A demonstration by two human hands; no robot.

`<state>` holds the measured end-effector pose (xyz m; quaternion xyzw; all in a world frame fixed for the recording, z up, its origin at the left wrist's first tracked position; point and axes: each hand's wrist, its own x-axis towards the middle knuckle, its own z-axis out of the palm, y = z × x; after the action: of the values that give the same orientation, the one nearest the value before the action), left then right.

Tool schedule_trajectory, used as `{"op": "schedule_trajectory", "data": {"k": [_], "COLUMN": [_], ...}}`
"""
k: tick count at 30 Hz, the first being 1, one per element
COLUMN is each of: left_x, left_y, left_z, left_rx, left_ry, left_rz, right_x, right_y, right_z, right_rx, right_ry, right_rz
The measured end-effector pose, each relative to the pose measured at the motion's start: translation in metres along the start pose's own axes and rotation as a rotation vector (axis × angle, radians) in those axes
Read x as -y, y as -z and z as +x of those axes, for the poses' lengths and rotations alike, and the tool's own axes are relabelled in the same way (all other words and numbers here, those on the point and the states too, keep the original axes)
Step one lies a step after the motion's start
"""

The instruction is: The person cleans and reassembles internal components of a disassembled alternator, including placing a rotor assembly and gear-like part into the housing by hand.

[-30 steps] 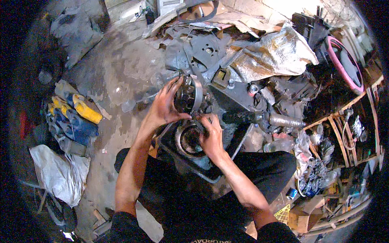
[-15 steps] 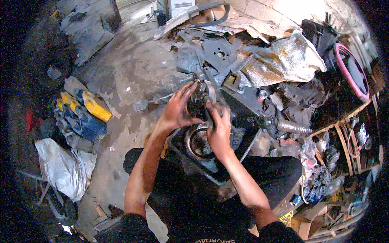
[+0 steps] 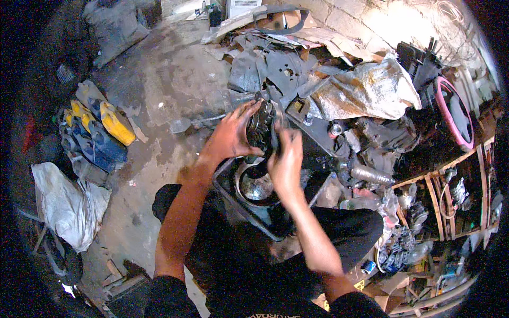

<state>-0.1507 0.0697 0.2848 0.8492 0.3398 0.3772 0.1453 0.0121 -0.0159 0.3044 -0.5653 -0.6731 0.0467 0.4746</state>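
My left hand (image 3: 233,130) is wrapped round the side of a dark, greasy, ribbed metal part (image 3: 259,127), thumb at its lower end and fingers at the top. Against the part's right side, my right hand (image 3: 286,156) is closed, its fingers smeared by motion. What it grips, a narrow greyish thing along the part, is too blurred to name. Directly below both hands sits a round, bowl-like metal piece (image 3: 260,190) with a worn rim, inside a black tray (image 3: 241,213) between my legs.
Yellow and blue containers (image 3: 101,130) and a white sack (image 3: 74,204) lie on the floor at left. Ahead are crumpled grey sheets and a stained silvery sheet (image 3: 366,90). At right are a pink-rimmed oval object (image 3: 454,114), plastic bottles (image 3: 371,175), a blue can (image 3: 368,266) and wooden slats.
The whole view has shifted slightly. My right hand has moved along the metal part and is now blurred. More of the round metal piece below shows between my hands.
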Motion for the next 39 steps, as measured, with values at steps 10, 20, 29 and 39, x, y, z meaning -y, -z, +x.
{"op": "schedule_trajectory", "data": {"k": [10, 20, 29, 39], "left_x": [-0.003, 0.002, -0.016, -0.015], "left_y": [0.001, 0.005, -0.002, 0.009], "left_z": [0.001, 0.006, 0.018, 0.001], "left_rx": [0.005, 0.046, 0.013, 0.042], "left_ry": [-0.006, 0.006, -0.058, -0.007], "left_rz": [-0.003, -0.031, -0.045, 0.020], "right_x": [-0.007, -0.003, -0.065, -0.030], "right_y": [0.012, -0.007, -0.014, 0.026], "right_z": [0.029, -0.053, 0.090, -0.035], "right_rx": [-0.198, -0.014, -0.119, 0.152], "right_ry": [-0.053, -0.101, 0.094, -0.037], "right_rz": [0.118, 0.074, 0.061, 0.275]}}
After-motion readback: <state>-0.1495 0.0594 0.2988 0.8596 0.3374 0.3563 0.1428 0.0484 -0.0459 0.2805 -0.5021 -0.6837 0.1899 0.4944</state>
